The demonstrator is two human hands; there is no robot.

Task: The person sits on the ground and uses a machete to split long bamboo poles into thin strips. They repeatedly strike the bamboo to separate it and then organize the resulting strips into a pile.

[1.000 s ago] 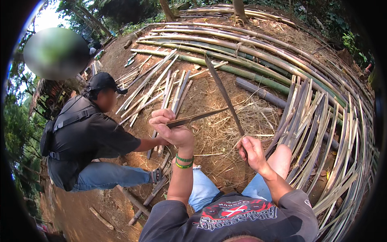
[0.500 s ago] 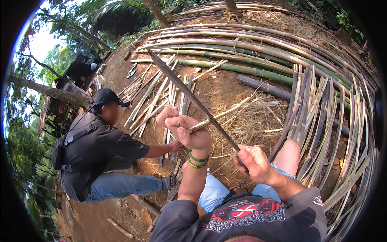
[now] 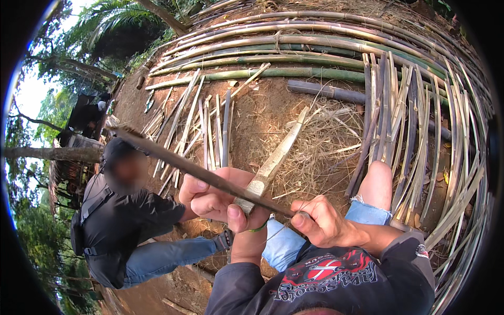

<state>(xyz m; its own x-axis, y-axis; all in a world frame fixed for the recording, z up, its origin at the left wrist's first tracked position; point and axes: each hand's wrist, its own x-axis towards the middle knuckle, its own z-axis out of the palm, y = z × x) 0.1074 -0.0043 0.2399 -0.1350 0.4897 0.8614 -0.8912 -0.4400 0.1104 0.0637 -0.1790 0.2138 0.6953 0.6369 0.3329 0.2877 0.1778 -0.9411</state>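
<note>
My left hand (image 3: 209, 203) is closed around the near end of a pale split bamboo strip (image 3: 279, 156), which points away toward the shavings. In my right hand (image 3: 326, 223) is the handle of a long machete (image 3: 170, 158). Its dark blade slants up to the left in front of my left hand, crossing the strip close to my thumb. I cannot tell if the blade's edge touches the strip. The machete's handle is mostly covered by my fingers.
A co-worker in a dark shirt (image 3: 134, 226) crouches on my left, near the blade's tip. Split bamboo strips (image 3: 404, 115) lie on the right, more (image 3: 210, 134) at the left. Long bamboo poles (image 3: 294, 73) span the back. Thin shavings (image 3: 325, 147) cover the ground ahead.
The machete has swung lower and flatter, now across the strip. My left hand has come down and turned, showing the strip's broad face. The co-worker's head has turned, and the view has shifted.
</note>
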